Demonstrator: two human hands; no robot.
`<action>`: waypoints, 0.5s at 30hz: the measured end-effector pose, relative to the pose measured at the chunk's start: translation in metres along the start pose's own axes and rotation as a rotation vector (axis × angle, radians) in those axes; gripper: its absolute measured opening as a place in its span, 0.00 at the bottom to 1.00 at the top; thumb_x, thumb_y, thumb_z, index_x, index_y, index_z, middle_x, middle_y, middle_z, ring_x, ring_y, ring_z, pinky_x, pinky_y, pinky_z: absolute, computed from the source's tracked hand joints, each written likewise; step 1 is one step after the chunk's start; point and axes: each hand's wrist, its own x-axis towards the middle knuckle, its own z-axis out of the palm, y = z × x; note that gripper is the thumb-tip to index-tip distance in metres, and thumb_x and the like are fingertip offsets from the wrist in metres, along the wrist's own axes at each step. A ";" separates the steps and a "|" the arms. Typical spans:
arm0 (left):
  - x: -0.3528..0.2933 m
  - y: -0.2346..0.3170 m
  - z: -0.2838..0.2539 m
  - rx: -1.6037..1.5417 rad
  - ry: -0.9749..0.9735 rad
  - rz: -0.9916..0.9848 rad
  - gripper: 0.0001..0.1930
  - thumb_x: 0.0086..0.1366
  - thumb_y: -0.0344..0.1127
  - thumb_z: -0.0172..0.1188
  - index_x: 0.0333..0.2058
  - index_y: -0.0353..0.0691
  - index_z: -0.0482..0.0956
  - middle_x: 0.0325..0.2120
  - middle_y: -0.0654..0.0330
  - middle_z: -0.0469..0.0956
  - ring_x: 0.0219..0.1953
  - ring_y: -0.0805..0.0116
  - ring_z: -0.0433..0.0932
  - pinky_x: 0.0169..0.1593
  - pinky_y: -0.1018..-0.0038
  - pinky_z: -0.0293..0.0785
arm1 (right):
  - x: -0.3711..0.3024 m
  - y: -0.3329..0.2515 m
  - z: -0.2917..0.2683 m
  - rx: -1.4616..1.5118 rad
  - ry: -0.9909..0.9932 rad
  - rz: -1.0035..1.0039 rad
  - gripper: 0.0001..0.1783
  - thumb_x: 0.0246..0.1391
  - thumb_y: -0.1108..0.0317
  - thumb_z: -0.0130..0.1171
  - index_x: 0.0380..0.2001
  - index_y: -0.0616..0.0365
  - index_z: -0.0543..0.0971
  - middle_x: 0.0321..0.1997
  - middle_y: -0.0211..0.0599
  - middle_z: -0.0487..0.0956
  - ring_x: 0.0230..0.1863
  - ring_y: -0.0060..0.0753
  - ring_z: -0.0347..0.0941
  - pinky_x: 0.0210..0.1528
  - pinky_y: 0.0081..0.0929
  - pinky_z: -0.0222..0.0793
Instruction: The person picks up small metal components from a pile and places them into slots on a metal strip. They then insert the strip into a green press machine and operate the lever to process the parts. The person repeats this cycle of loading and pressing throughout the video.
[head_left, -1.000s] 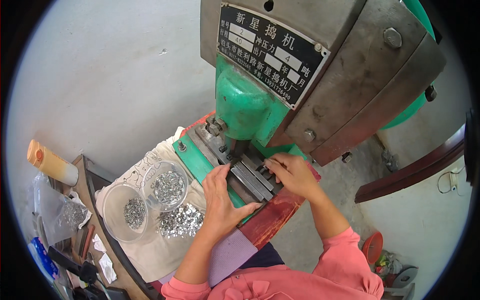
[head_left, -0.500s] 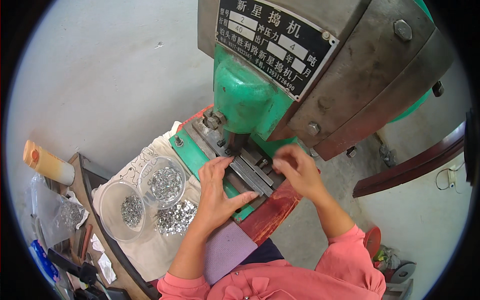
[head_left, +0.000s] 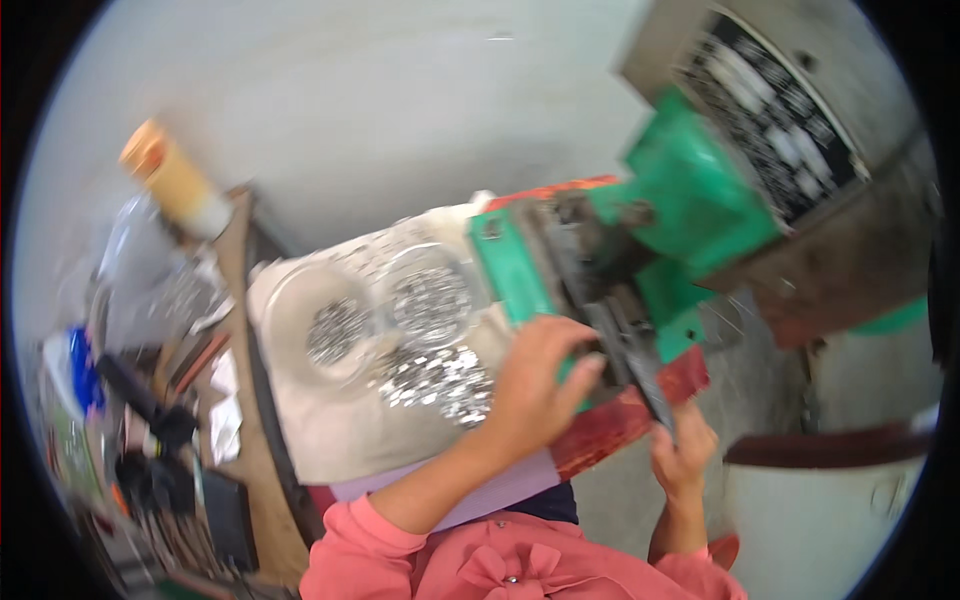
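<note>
In the head view a green press [head_left: 700,190] stands at the right, with a metal die block [head_left: 612,300] on its bed. A long dark metal bar [head_left: 645,385] slants from the die past the near edge of the bed. My right hand [head_left: 685,450] is closed round the bar's near end. At the left side of the die, my left hand [head_left: 535,390] has its fingers and thumb pointing at the bed; blur hides whether anything is between them. Small shiny metal pieces [head_left: 445,385] lie heaped on a cream cloth [head_left: 330,430] to the left.
Two clear plastic tubs [head_left: 283,345] on the cloth hold more small metal parts. A wooden bench [head_left: 262,500] at the far left bears a yellow-orange bottle [head_left: 175,180], a plastic bag [head_left: 150,250], paper scraps and tools. The red table edge [head_left: 610,430] runs below the press.
The view has swung left, so the press sits further right. My right hand has come from beside the die to the near end of the bar and grips it. My left hand stays by the die.
</note>
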 end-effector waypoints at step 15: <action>-0.019 0.026 -0.112 -0.411 -0.105 -0.412 0.07 0.66 0.32 0.68 0.38 0.35 0.84 0.29 0.66 0.82 0.33 0.80 0.78 0.36 0.80 0.72 | 0.070 -0.091 0.056 0.994 -0.203 0.200 0.13 0.64 0.66 0.59 0.45 0.64 0.74 0.39 0.41 0.81 0.37 0.30 0.78 0.40 0.27 0.74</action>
